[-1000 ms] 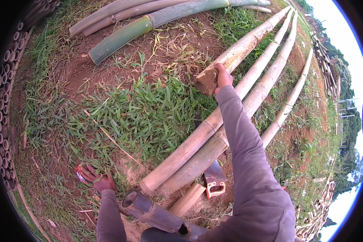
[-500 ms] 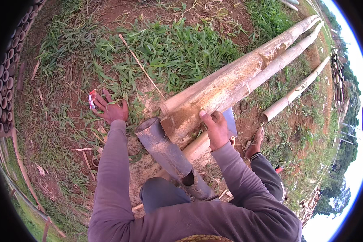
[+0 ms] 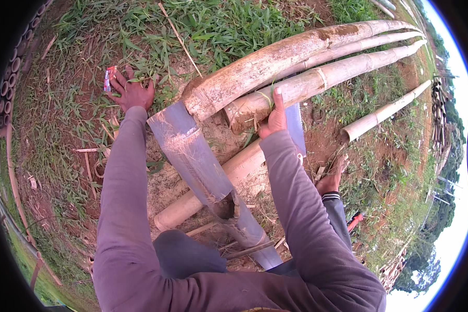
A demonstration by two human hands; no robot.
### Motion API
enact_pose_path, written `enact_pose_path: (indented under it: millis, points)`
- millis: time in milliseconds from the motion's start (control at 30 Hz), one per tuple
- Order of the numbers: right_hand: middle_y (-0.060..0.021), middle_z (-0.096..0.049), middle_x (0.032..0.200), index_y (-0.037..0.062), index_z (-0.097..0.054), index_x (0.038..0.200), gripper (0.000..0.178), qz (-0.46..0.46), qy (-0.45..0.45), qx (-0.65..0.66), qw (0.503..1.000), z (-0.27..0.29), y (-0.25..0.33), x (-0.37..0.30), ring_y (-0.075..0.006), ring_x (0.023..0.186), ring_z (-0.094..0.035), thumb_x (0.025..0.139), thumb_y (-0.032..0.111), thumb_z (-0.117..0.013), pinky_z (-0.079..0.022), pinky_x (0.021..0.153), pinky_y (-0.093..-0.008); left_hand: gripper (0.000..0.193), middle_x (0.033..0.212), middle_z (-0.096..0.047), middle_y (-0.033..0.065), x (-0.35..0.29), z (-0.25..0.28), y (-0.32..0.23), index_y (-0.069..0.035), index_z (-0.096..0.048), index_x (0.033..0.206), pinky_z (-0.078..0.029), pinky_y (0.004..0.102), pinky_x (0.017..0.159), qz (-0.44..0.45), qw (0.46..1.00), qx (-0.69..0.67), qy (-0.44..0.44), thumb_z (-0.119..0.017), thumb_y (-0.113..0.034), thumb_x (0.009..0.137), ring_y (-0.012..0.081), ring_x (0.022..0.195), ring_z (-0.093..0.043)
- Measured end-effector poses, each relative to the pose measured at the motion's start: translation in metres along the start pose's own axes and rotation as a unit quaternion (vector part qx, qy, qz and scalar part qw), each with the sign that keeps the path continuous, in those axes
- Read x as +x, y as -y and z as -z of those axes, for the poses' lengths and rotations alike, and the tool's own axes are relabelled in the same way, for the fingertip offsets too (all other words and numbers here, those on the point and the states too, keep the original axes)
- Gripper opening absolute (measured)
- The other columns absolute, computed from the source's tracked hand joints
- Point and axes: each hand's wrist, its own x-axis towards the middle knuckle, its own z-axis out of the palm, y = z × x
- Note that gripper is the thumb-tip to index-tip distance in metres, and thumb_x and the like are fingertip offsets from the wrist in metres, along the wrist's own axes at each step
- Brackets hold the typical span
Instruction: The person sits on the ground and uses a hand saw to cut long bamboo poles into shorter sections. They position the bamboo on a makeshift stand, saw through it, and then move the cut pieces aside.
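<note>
Around the near end of a muddy-ended bamboo pole (image 3: 317, 80), right hand (image 3: 275, 122) curled partway closed, thumb up along the side, most fingers out of sight underneath. Has hold of that end; can't tell how tightly. A green grass blade caught by the thumb. Cut face of the pole caked brown, can't tell how deep inside.

Right next to it, a slimmer pole (image 3: 330, 54), then a thick stained pole (image 3: 260, 65), near end touching the top of a grey-blue tube (image 3: 187, 145). Down the tube, a cut-out opening (image 3: 224, 207) with a dark hollow inside; can't make out any contents. Underneath, crossing at an angle, a short pale bamboo piece (image 3: 244, 164) on sawdust-strewn dirt. Just beside the right hand, a saw blade (image 3: 296, 127), partly hidden by the forearm.

Over on the left, left hand (image 3: 132, 93) spread wide open over grass and dirt, with a small red-and-white packet (image 3: 109, 79) right against the fingers. Contents: can't tell.

Farther right, another pole (image 3: 377, 114), open mouth toward the camera, brownish and shadowed inside. Near that, a bare foot (image 3: 333, 177) and a red object (image 3: 354, 221), too small to tell. Way out left, stacked bamboo (image 3: 8, 91), round hollow ends showing.
</note>
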Motion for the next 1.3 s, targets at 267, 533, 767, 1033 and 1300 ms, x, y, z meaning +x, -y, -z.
enact_pose_path:
  millis: [267, 533, 767, 1033, 1300]
  points:
    - [-0.0144, -0.068, 0.127, 0.0034, -0.056, 0.142, 0.067, 0.076, 0.014, 0.067, 0.995, 0.015, 0.058, -0.131, -0.0316, 0.115, -0.069, 0.092, 0.043, -0.078, -0.056, 0.105, -0.0481, 0.114, 0.181, 0.000, 0.0207, 0.043, -0.029, 0.073, -0.022, -0.013, 0.175, -0.003, 0.0661, 0.129, -0.118, 0.989, -0.065, 0.063, -0.057, -0.082, 0.089, 0.0406, 0.167, 0.006]
    - [-0.0242, -0.067, 0.130, 0.0004, -0.047, 0.150, 0.084, 0.075, -0.009, 0.056, 0.996, 0.106, 0.103, -0.268, -0.0394, 0.118, -0.070, 0.092, 0.054, -0.075, -0.056, 0.108, -0.0554, 0.075, 0.159, -0.054, 0.0189, 0.026, 0.016, 0.065, -0.005, -0.058, 0.153, -0.031, 0.0429, 0.126, -0.132, 0.852, -0.505, 0.044, -0.073, -0.052, 0.096, 0.0318, 0.150, -0.047]
    - [-0.0167, -0.062, 0.140, 0.0061, -0.043, 0.156, 0.084, 0.048, 0.113, 0.119, 0.985, 0.097, 0.025, -0.349, -0.0318, 0.128, -0.064, 0.093, 0.053, -0.073, -0.051, 0.113, -0.0489, 0.050, 0.125, -0.074, 0.0164, -0.208, 0.240, 0.010, -0.004, -0.071, 0.131, -0.053, 0.0387, 0.105, -0.498, 0.730, -0.460, 0.083, -0.079, -0.038, 0.096, 0.0269, 0.119, -0.070]
    - [-0.0139, -0.060, 0.144, 0.0072, -0.042, 0.157, 0.087, 0.017, 0.257, 0.124, 0.958, 0.041, -0.091, -0.480, -0.0304, 0.134, -0.060, 0.095, 0.063, -0.068, -0.047, 0.117, -0.0507, 0.101, 0.145, -0.060, 0.0188, -0.383, 0.276, 0.060, -0.004, -0.044, 0.160, -0.052, 0.0425, 0.108, -0.446, 0.649, -0.288, 0.545, -0.074, -0.071, 0.089, 0.0265, 0.131, -0.061]
    - [-0.0158, -0.061, 0.142, 0.0031, -0.046, 0.155, 0.091, -0.065, 0.387, -0.155, 0.907, -0.018, -0.185, -0.527, -0.0283, 0.130, -0.061, 0.093, 0.064, -0.070, -0.052, 0.103, -0.0440, 0.097, 0.135, -0.065, 0.0162, -0.393, 0.314, 0.221, -0.001, -0.046, 0.153, -0.049, 0.0395, 0.109, -0.448, 0.709, -0.342, 0.424, -0.093, -0.038, 0.077, 0.0249, 0.125, -0.062]
